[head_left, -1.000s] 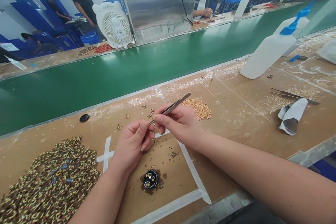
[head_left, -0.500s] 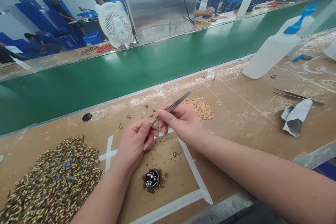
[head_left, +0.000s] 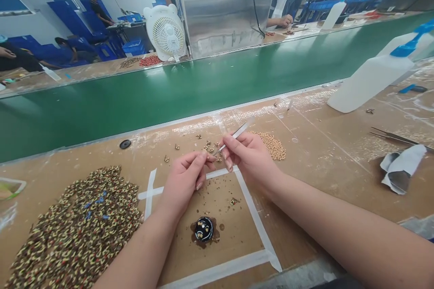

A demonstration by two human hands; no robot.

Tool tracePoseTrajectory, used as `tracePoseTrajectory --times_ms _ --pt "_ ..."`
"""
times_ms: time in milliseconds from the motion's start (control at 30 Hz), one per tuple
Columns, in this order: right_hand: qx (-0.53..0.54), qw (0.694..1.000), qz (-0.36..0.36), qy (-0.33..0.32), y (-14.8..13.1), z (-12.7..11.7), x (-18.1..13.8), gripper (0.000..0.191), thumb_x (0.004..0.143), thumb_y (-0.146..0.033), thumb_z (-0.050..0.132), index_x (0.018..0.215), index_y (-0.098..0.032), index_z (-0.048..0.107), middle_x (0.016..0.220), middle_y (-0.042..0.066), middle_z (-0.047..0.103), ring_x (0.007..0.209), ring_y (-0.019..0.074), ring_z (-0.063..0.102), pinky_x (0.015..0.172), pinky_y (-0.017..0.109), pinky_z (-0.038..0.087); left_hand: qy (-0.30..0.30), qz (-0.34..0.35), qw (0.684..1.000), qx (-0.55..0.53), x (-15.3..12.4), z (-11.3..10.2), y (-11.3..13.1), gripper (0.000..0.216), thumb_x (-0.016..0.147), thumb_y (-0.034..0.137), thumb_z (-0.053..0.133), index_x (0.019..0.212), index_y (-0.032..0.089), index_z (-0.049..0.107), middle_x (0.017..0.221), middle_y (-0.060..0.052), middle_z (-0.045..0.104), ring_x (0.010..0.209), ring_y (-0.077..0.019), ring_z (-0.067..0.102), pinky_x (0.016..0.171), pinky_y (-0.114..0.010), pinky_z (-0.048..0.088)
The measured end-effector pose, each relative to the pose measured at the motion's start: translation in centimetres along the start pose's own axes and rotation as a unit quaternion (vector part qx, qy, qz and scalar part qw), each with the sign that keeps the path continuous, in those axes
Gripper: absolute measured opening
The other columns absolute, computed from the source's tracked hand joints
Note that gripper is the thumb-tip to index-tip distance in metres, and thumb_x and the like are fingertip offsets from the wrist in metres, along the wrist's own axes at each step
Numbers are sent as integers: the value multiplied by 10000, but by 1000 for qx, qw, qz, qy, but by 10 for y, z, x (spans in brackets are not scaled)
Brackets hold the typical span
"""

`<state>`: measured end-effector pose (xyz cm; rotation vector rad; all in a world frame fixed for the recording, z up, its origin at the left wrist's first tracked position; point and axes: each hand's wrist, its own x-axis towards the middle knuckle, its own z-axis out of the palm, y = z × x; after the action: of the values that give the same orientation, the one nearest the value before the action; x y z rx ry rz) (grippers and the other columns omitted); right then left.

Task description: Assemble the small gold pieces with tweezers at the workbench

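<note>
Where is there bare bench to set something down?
Mainly the bench between the tan beads and the torn paper. A smaller, spotted patch lies between the black disc and the right tape strip. Crowded: the patterned pile at left, and loose pieces beyond the left hand.

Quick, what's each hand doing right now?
Left hand: pinched closed; anything held is too small to tell.
Right hand: closed, holding metal tweezers.
</note>
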<state>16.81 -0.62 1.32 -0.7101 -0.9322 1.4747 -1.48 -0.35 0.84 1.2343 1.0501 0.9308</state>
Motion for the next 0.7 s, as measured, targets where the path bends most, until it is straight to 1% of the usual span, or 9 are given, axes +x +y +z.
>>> tracePoseTrajectory --times_ms 100,133,200,300,400,467,700 --pt "-80 996 -36 17 -4 -1 -1 362 909 -508 806 831 -169 705 649 -22 662 507 79 609 503 230 507 -9 -1 1000 -12 0 -2 -2 444 966 587 692 902 154 769 660 -14 649 428 -48 362 457 -221 257" --pt "-103 994 -41 20 -4 -1 -1 366 909 -513 803 832 -170 700 650 -20 667 512 83 616 516 237 517 -15 -3 1000 -21 0 -2 -2 449 972 590 678 925 153 772 728 -34 686 430 -44 368 453 -222 251" --pt "-133 990 -46 22 -5 -2 -1 376 898 -529 804 841 -176 686 646 -21 672 519 88 623 533 246 528 -25 -11 999 -38 0 -2 -2 457 968 598 673 919 153 766 759 -46 699 423 -40 363 442 -222 229" --pt "-150 988 -45 11 -3 -3 0 383 891 -544 801 867 -180 682 673 -11 700 530 94 633 548 258 544 -31 -16 998 -48 -1 -1 1 428 923 581 735 871 157 759 673 -14 645 412 -37 337 428 -217 201" --pt "-157 987 -44 0 -1 -4 1 380 902 -546 789 869 -181 689 719 12 740 543 101 646 558 267 558 -38 -18 998 -53 -2 -1 3 382 914 548 765 835 175 748 505 49 483 414 -51 315 438 -205 211" --pt "-155 987 -48 0 0 -5 2 370 904 -542 788 866 -186 695 732 17 754 549 105 654 563 270 564 -47 -24 997 -56 -2 -1 3 383 933 547 754 816 184 729 443 71 400 418 -59 303 446 -198 220" --pt "-140 988 -64 -2 -1 -3 1 323 893 -499 798 859 -192 702 717 12 764 548 100 656 583 260 575 -67 -32 995 -63 -1 -2 1 407 956 571 730 826 186 713 461 76 386 431 -54 271 450 -200 206"
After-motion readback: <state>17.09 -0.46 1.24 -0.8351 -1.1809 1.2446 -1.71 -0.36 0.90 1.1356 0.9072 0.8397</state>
